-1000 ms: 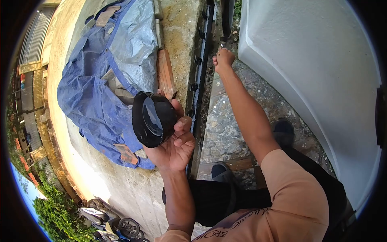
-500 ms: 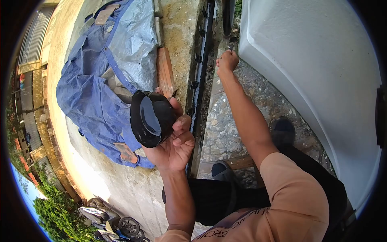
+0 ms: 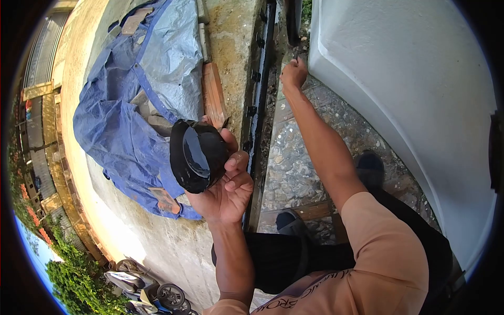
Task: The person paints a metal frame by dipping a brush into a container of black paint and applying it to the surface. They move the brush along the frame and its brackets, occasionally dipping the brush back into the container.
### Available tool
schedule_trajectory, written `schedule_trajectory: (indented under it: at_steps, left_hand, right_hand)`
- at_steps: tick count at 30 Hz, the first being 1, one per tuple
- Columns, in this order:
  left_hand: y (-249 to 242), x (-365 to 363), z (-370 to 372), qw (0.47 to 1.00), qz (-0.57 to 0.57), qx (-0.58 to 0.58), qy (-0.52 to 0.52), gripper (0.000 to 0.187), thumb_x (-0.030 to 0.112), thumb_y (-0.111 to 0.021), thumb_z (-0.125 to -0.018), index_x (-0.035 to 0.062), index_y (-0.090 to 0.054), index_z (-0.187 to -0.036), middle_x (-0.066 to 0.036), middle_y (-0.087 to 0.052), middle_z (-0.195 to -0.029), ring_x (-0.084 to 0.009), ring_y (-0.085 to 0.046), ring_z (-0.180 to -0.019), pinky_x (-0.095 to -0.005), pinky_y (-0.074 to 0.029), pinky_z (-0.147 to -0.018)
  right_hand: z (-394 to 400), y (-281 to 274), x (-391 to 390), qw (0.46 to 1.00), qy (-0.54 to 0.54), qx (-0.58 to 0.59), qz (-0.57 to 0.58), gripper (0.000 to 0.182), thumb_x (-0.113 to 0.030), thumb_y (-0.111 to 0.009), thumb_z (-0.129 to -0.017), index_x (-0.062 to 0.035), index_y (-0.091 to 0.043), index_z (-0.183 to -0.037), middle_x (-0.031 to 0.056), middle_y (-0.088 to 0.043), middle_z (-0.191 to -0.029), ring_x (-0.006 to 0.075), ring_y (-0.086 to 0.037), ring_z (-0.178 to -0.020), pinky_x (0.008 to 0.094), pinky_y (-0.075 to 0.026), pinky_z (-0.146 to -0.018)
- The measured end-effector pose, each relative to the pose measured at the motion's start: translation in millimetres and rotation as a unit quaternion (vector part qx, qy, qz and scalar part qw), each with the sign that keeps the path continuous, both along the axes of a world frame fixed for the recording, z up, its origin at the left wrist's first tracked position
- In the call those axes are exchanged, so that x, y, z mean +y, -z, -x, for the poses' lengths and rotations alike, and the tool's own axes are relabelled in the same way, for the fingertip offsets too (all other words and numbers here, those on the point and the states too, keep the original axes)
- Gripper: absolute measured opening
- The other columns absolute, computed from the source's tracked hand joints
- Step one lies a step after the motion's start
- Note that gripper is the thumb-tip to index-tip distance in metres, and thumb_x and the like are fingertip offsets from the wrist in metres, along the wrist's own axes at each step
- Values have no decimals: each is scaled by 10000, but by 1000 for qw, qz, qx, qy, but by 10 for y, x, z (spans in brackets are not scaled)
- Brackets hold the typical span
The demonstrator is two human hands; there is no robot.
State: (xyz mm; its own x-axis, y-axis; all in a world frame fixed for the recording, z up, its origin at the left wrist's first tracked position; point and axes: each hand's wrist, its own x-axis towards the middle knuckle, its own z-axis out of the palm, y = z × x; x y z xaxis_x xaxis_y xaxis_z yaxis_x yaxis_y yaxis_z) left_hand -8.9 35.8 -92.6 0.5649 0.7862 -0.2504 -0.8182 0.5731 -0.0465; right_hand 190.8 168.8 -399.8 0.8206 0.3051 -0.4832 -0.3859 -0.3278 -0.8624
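My left hand (image 3: pixel 231 191) is closed around a black cup-like container (image 3: pixel 210 152), tilted toward me, with glossy black liquid (image 3: pixel 195 152) inside. Farther off, at the end of my outstretched arm, my right hand (image 3: pixel 294 73) is closed on a small paintbrush (image 3: pixel 295 54); its dark tip is hard to make out. That hand is near the lower end of a dark upright piece (image 3: pixel 293 23), by the corner of the white wall. Left of it runs a long black metal rail (image 3: pixel 255 79) with wet-looking shiny patches.
A blue tarp (image 3: pixel 115 131) covers a heap on the concrete at left, with a reddish brick (image 3: pixel 212 94) beside it. A curved white wall (image 3: pixel 399 63) rises at right. Pebbled paving (image 3: pixel 299 163) lies under my feet. A motorbike (image 3: pixel 142 283) is parked at lower left.
My right hand has shifted slightly up and left, bringing the paintbrush closer to the dark upright piece. The left hand and container have stayed almost still.
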Motion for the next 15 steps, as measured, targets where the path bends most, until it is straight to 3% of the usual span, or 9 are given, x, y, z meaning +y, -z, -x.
schedule_trajectory:
  at_steps: [1, 3, 6, 10, 14, 15]
  left_hand:
    - [-2, 4, -5, 1000, 0, -3, 0, 584, 389, -529, -992, 194, -381, -1521, -182, -516, -1419, -265, -553, -968, -309, -537, -696]
    - [0, 5, -16, 1000, 5, -5, 0, 586, 394, -529, -990, 194, -383, -1520, -183, -517, -1418, -265, -554, -968, -309, -536, -695]
    - [-3, 15, -10, 1000, 5, 2, 4, 591, 405, -527, -987, 196, -384, -1521, -184, -518, -1419, -267, -554, -969, -307, -534, -694]
    - [-47, -49, 0, 1000, 11, 9, 3, 596, 421, -523, -985, 197, -391, -1520, -186, -515, -1424, -270, -554, -972, -305, -532, -688]
    - [-95, -78, 51, 1000, 6, 4, 1, 600, 437, -520, -981, 188, -402, -1515, -190, -519, -1419, -275, -555, -980, -311, -533, -685]
    - [-105, -83, 64, 1000, 6, 2, -1, 603, 443, -516, -982, 185, -401, -1515, -191, -522, -1416, -277, -555, -980, -314, -534, -686]
  right_hand:
    - [22, -114, 20, 999, -16, -23, -23, 299, -168, -461, -970, 37, -639, -1095, 235, -677, -1036, 411, -645, -956, 459, -502, -881]
    - [72, -416, -59, 995, -27, -1, -94, 235, -168, -457, -996, 19, -597, -1028, 162, -625, -826, 302, -639, -679, 413, -527, -624]
    - [180, -813, -374, 976, 1, 138, -170, 198, -169, -458, -1015, -33, -573, -1101, 47, -526, -685, 143, -502, -420, 292, -360, -344]
    - [90, -963, -365, 971, 12, 188, -149, 186, -160, -446, -1008, -9, -554, -1002, 67, -543, -721, 152, -524, -424, 298, -387, -347]
    - [-3, -1423, -183, 947, -12, 205, -246, 159, -144, -480, -995, -24, -519, -898, 66, -557, -741, 144, -526, -431, 273, -381, -341]
    - [8, -1601, -201, 943, -26, 210, -259, 148, -146, -495, -1000, -20, -542, -939, 61, -564, -753, 137, -531, -442, 263, -381, -347]
